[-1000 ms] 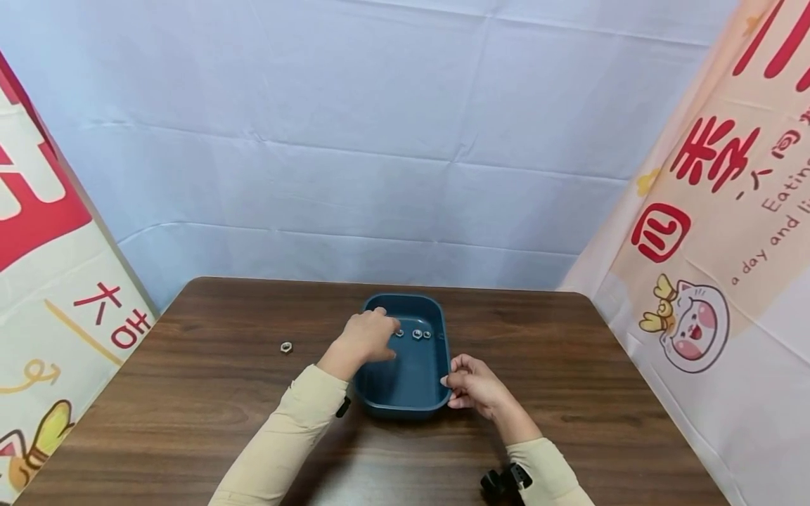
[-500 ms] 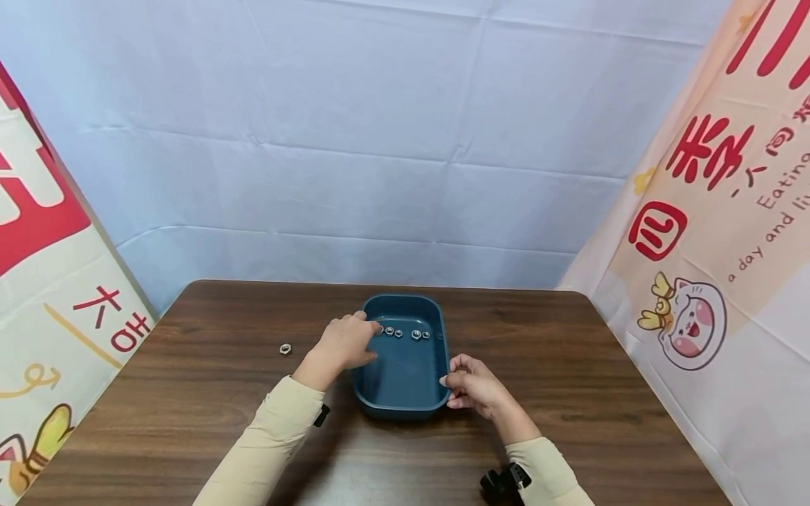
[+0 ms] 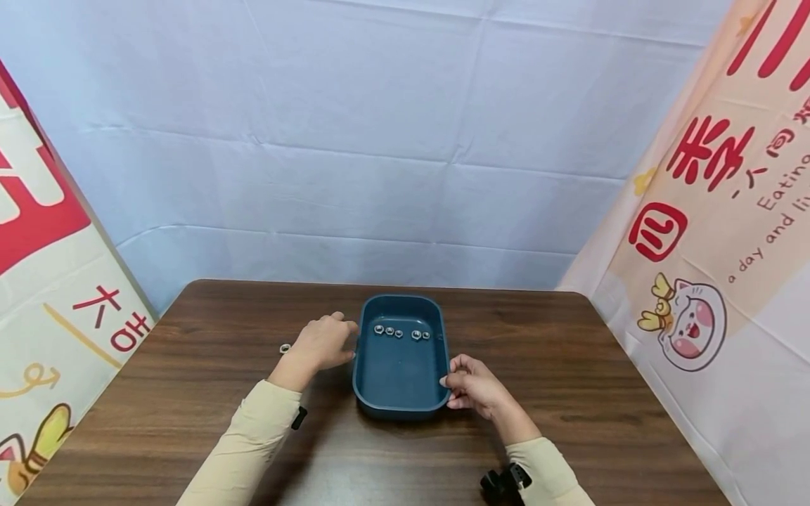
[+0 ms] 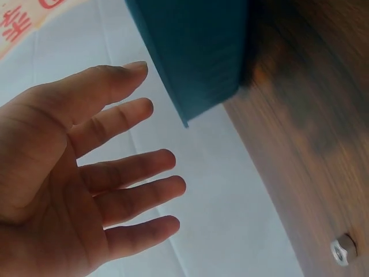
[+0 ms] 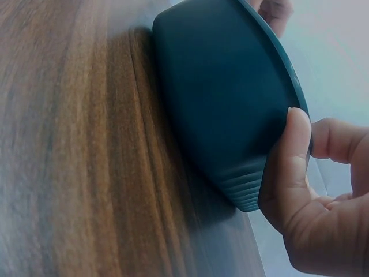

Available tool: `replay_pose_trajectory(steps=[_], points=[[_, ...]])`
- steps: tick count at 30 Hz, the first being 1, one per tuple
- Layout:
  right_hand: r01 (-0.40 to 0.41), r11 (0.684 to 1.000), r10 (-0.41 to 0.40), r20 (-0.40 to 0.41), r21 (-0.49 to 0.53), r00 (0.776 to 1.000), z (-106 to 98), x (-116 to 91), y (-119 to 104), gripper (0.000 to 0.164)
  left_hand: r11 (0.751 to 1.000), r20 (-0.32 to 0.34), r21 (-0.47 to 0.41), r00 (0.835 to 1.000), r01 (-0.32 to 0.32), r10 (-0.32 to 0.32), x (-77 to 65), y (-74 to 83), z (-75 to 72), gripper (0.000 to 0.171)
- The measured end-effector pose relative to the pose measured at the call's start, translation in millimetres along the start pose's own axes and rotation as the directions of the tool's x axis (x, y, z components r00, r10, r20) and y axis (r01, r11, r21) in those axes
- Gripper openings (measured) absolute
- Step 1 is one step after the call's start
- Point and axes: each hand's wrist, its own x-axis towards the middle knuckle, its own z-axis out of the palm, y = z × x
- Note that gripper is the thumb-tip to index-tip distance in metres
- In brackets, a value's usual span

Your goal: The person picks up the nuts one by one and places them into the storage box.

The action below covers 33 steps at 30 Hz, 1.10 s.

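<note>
A dark blue plastic tray (image 3: 400,409) stands on the table, with several metal hex nuts (image 3: 389,330) in a row near its far end. My right hand (image 3: 476,385) pinches the tray's right rim; in the right wrist view the thumb (image 5: 294,144) lies against the outer wall and a finger is over the rim. Just outside the tray's left side, my left hand (image 3: 319,342) hovers with fingers spread and nothing in them, as the left wrist view shows. Another hex nut (image 4: 343,250) lies on the table left of the tray, partly hidden by the left hand in the head view.
The brown wooden table (image 3: 607,393) carries the tray and the loose nut. A pale cloth (image 3: 354,140) hangs behind its far edge, with printed cloths (image 3: 690,281) at both sides. A black wrist device (image 3: 503,483) is on the right forearm.
My left hand has moved left from over the tray to outside its left side, uncovering more nuts inside. The right hand has stayed at the rim.
</note>
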Motion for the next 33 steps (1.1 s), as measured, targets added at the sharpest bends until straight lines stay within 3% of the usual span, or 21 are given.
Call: replay_pose_trajectory(steps=[13, 21, 33], points=[[0.002, 1.000, -0.002, 0.006, 0.000, 1.000, 0, -1, -1, 0.022, 0.999, 0.039, 0.033, 0.999, 0.030, -0.032, -15.2, -23.2, 13.8, 0.042], [-0.004, 1.000, 0.004, -0.006, -0.003, 1.000, 1, -1, -1, 0.022, 0.995, 0.078, -0.031, 0.993, 0.092, -0.089, -24.7, -41.6, 15.8, 0.049], [-0.004, 1.000, 0.004, -0.008, 0.002, 1.000, 1, -1, -1, 0.022, 0.980, 0.088, -0.102, 0.983, 0.169, -0.160, -34.8, -74.2, 28.4, 0.046]])
